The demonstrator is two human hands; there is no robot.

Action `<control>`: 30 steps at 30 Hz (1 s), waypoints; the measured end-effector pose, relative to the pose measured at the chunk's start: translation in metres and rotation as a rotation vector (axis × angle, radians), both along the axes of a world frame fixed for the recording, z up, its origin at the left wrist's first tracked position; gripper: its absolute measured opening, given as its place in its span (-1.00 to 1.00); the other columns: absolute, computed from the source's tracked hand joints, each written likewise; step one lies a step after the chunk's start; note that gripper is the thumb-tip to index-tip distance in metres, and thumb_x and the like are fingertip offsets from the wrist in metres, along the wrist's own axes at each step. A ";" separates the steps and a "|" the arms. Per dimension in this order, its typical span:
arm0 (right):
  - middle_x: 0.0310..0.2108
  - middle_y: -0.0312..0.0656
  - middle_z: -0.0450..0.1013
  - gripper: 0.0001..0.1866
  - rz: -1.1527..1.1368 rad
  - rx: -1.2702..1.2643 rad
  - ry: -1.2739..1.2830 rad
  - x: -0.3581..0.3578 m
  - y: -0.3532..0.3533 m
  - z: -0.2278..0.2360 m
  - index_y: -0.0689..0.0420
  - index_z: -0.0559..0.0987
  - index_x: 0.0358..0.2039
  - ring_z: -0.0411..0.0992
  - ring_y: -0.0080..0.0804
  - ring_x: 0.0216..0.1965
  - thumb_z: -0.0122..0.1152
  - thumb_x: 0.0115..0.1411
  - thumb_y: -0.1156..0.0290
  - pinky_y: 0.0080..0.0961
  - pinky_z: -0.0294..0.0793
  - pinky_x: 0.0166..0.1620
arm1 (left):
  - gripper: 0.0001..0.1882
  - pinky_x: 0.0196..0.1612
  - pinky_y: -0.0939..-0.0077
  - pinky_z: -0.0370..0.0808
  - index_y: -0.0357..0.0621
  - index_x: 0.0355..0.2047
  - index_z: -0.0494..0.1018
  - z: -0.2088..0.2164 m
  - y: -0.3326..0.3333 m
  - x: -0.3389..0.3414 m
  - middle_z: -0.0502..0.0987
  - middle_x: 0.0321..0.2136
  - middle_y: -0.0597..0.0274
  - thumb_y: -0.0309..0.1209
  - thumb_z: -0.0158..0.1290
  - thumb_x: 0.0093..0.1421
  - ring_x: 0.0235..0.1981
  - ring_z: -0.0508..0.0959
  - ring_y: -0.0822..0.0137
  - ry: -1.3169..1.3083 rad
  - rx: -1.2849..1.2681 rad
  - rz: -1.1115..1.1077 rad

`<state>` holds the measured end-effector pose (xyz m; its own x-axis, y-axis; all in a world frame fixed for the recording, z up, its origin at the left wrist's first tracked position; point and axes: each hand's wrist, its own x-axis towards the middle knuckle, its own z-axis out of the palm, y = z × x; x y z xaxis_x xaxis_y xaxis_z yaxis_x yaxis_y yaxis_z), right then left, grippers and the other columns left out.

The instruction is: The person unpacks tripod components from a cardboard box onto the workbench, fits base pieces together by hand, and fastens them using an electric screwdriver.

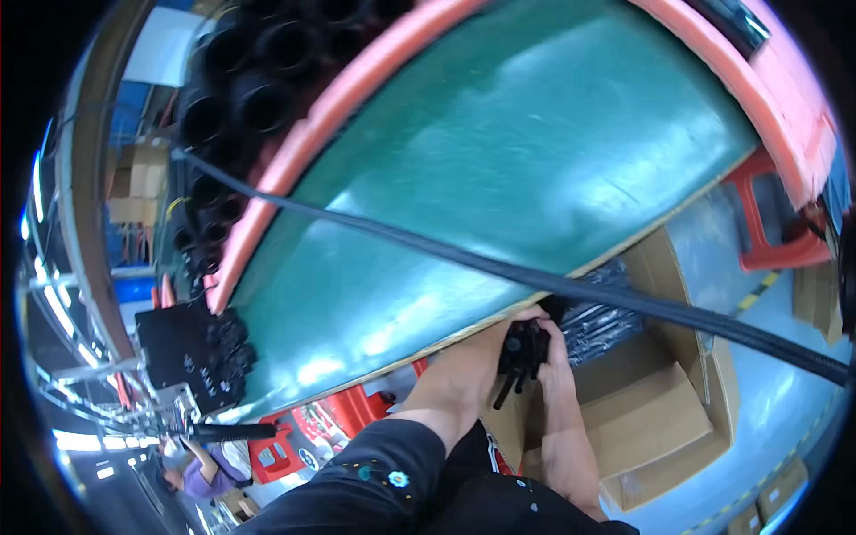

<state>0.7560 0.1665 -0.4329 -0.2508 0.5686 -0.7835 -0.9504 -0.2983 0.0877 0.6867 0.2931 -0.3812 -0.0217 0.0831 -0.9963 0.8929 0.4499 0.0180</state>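
Both my hands meet at the near edge of the green-topped table [499, 152], above an open cardboard box [655, 423]. Between them is a bundle of short black rod-like parts [524, 349], its ends sticking out downward; their exact kind is too small to tell. My left hand [528, 314] curls over the top of the bundle, its fingers partly hidden. From the other side my right hand [555, 346] wraps round the same parts. Inside the box, just right of my hands, lie black items in clear plastic wrap [599, 325].
A long black bar [401, 236] crosses above the table and box. Pink foam padding [308, 143] edges the table; black tubes [267, 98] are stacked beyond. A black device [183, 352] and dark small parts [234, 357] sit left. Red stools [758, 214] and a person [209, 468] are around.
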 end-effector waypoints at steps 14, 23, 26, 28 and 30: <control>-0.14 -0.17 0.61 -0.60 0.281 -0.161 -0.088 0.030 0.009 0.020 0.01 0.62 -0.04 0.59 -0.16 -0.12 0.25 0.24 0.03 -0.10 0.62 0.00 | -0.20 0.21 0.14 0.43 -0.07 0.14 0.56 -0.033 -0.003 -0.002 0.54 0.14 0.05 0.28 0.20 0.10 0.17 0.51 0.08 -0.035 0.021 0.084; -0.18 -0.20 0.63 -0.66 0.246 0.084 -0.463 0.024 -0.005 0.021 0.04 0.68 -0.15 0.57 -0.11 -0.11 0.29 0.20 0.08 -0.05 0.54 0.06 | -0.38 0.06 0.09 0.53 -0.04 -0.04 0.61 -0.055 -0.013 -0.018 0.63 -0.09 0.08 0.15 0.30 0.07 -0.09 0.61 0.10 -0.085 -0.164 0.427; -0.18 -0.17 0.63 -0.70 0.146 -0.154 -0.049 0.030 -0.009 -0.001 0.05 0.68 -0.18 0.57 -0.10 -0.12 0.27 0.19 0.15 -0.07 0.57 0.04 | -0.51 -0.12 0.03 0.59 0.02 -0.09 0.59 -0.071 -0.034 -0.026 0.64 -0.22 0.08 0.09 0.24 0.15 -0.25 0.63 0.07 -0.374 -0.089 0.400; -0.18 -0.16 0.63 -0.71 0.140 -0.246 -0.161 0.027 -0.013 0.002 0.05 0.67 -0.18 0.57 -0.10 -0.12 0.26 0.18 0.17 -0.05 0.57 0.02 | -0.53 -0.15 0.05 0.60 0.00 -0.10 0.59 -0.051 -0.029 -0.018 0.63 -0.23 0.08 0.05 0.24 0.15 -0.27 0.63 0.08 -0.317 -0.110 0.457; -0.17 -0.14 0.63 -0.71 0.143 -0.275 -0.162 0.032 -0.020 -0.012 0.04 0.67 -0.17 0.57 -0.11 -0.12 0.25 0.17 0.18 -0.05 0.58 0.02 | -0.51 -0.16 0.08 0.60 -0.07 -0.09 0.59 -0.034 -0.027 -0.006 0.63 -0.23 0.07 0.01 0.25 0.13 -0.28 0.64 0.10 -0.169 -0.130 0.543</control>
<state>0.7878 0.1470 -0.4446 -0.1724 0.2985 -0.9387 -0.9091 -0.4152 0.0349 0.6806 0.2664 -0.4150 0.1329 -0.0189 -0.9909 0.5237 0.8502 0.0540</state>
